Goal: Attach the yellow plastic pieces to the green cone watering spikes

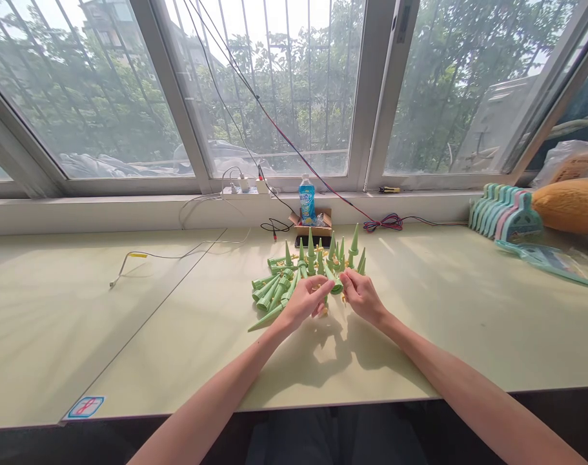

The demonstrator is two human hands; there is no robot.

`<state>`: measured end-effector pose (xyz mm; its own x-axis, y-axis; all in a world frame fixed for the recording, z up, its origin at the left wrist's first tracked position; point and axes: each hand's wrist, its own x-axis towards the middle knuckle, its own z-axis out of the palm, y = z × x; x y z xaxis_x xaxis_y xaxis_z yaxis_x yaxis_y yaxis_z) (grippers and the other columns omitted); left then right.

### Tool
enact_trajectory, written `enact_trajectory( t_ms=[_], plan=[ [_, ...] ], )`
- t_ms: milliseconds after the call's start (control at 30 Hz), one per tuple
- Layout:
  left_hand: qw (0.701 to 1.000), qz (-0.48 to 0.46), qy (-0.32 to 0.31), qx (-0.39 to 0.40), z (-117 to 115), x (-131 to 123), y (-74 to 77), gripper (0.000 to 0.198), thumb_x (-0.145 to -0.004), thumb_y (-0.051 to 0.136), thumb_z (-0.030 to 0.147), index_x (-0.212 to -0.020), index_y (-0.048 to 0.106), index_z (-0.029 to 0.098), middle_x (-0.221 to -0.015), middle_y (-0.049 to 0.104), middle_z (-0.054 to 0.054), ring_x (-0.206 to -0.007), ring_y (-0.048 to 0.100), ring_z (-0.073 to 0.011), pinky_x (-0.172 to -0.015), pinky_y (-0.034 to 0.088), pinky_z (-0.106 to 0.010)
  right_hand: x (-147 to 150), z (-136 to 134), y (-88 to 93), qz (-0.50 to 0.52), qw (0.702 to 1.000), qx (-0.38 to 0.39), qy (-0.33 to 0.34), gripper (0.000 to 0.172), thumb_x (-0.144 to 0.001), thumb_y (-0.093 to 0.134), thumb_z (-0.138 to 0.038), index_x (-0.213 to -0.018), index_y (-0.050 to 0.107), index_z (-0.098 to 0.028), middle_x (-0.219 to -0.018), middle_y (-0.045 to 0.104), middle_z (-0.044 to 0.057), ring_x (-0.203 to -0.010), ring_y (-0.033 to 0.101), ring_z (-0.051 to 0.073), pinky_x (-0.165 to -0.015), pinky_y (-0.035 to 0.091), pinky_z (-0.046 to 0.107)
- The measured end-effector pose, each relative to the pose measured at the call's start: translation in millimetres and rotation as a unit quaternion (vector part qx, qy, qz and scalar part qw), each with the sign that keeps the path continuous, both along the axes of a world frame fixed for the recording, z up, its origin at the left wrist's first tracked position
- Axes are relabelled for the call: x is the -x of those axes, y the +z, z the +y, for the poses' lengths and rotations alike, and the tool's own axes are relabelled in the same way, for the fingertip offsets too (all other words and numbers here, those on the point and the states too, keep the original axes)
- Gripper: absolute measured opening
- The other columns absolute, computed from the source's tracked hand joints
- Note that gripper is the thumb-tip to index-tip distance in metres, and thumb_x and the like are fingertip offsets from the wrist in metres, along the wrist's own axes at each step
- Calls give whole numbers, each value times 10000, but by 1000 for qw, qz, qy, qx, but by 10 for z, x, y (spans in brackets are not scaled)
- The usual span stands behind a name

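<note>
Several green cone-shaped spikes point(279, 288) lie and stand in a pile at the middle of the table, with small yellowish pieces among them. At the pile's near edge, my left hand point(312, 296) has its fingers closed; what they hold is hard to make out. Just to its right, my right hand point(361, 296) is closed with thumb and finger pinched, and a small yellowish piece point(343, 298) shows below it. The two hands are close together but apart. A green cone point(336, 284) lies between them, partly hidden by the fingers.
Behind the pile are a dark phone point(313, 241), an open cardboard box point(321, 227) and a blue bottle point(306, 200). A coiled cable point(383, 223) lies farther right. Pastel plastic pieces point(506, 213) stand at the back right. A wire point(124, 265) rests on the left.
</note>
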<state>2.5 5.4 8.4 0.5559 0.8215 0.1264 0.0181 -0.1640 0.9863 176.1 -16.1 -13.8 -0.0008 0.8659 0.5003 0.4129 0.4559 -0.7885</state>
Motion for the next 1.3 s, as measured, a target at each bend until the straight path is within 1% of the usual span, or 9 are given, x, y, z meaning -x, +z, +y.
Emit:
enact_trajectory(
  t_ms=[300,400,500,633,767,900,1033,1133,1300],
  plan=[
    [998,38,32,-37,-12,-5,8,443,-784,695,518,-1014,601,150,-435,420,91,-354,387,-69,-371,308,-185,-7,-3,16,-14,1000,-9,-8,465,-979,363,-538,-636,324,-227,-546,389,-33,-469,364,112,-454,308,255],
    [993,23,43,-104,-12,-9,-17,398,-787,702,484,-986,617,150,-696,552,20,-413,432,-45,-369,331,-182,-11,3,11,-9,1000,-5,-4,467,-980,365,-539,-636,331,-226,-545,384,-33,-468,360,110,-450,305,253],
    [980,14,57,-188,-9,-16,-42,342,-795,709,424,-983,635,149,-947,555,-33,-459,444,-15,-374,348,-174,-12,5,9,-6,1000,-1,-4,469,-979,364,-542,-635,339,-224,-549,387,-31,-470,360,111,-450,306,254],
    [957,33,66,-280,10,-26,-93,253,-847,661,333,-1039,653,169,-985,550,-42,-451,401,4,-381,361,-163,-4,4,11,-8,1000,-4,-7,481,-979,364,-542,-620,334,-223,-540,374,-32,-476,362,113,-461,312,256],
    [929,61,108,-347,30,-42,-145,208,-887,599,240,-1083,663,213,-1081,552,-56,-446,404,19,-430,419,-171,9,12,0,-5,1000,-7,-11,478,-980,370,-532,-618,334,-223,-529,358,-39,-477,365,115,-469,311,257],
    [927,76,131,-344,14,-62,-138,241,-891,586,228,-1125,641,226,-1125,519,-64,-458,429,15,-472,462,-189,16,26,-26,8,1000,-4,-13,460,-982,392,-514,-633,353,-217,-548,381,-36,-484,361,112,-464,303,250],
    [940,60,159,-296,-17,-76,-92,267,-883,591,289,-1126,568,182,-1080,545,-63,-453,419,-5,-440,412,-188,11,26,-39,34,999,-2,-12,432,-986,400,-503,-669,385,-211,-571,406,-35,-492,368,107,-468,315,241],
    [950,50,191,-241,-28,-79,-45,241,-911,545,385,-976,574,155,-931,593,-36,-449,423,-30,-432,361,-189,4,20,-34,50,999,1,-17,408,-991,394,-499,-704,413,-209,-569,403,-41,-491,363,106,-474,322,239],
    [971,65,158,-167,-37,-76,25,524,-933,434,553,-667,618,141,-623,596,-23,-515,506,-106,-486,370,-213,4,4,-14,25,1000,-4,5,384,-994,404,-468,-716,433,-205,-596,428,-37,-506,381,107,-496,328,246]
  ],
)
